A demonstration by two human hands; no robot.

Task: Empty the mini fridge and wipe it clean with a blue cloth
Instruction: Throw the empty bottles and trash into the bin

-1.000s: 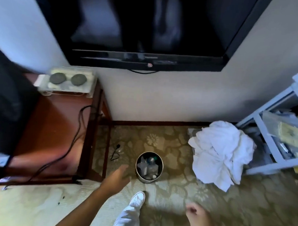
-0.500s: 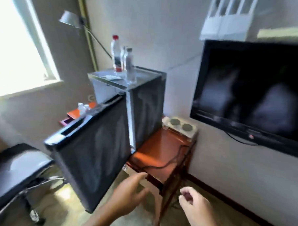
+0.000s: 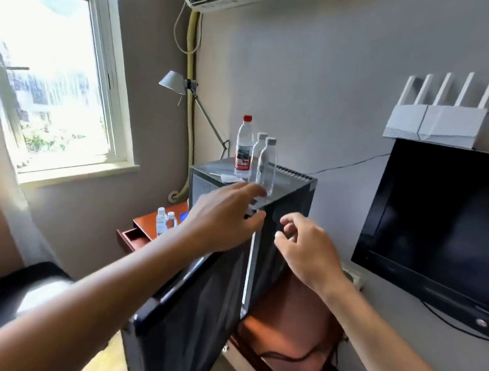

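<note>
Your mini fridge [image 3: 287, 198] stands on the wooden counter [image 3: 288, 308] with its door [image 3: 193, 309] swung open toward you. On top of the fridge stand three water bottles: a red-capped bottle [image 3: 244, 146] and two clear bottles [image 3: 266, 164] just beside it. Your left hand [image 3: 222, 215] reaches to the fridge's top front corner, fingers stretched out and relaxed, near the clear bottles; you grip nothing with it. Your right hand [image 3: 305, 249] hovers in front of the fridge's side wall, fingers loosely curled and empty. To the right of the fridge a television [image 3: 438, 222] hangs on the wall.
</note>
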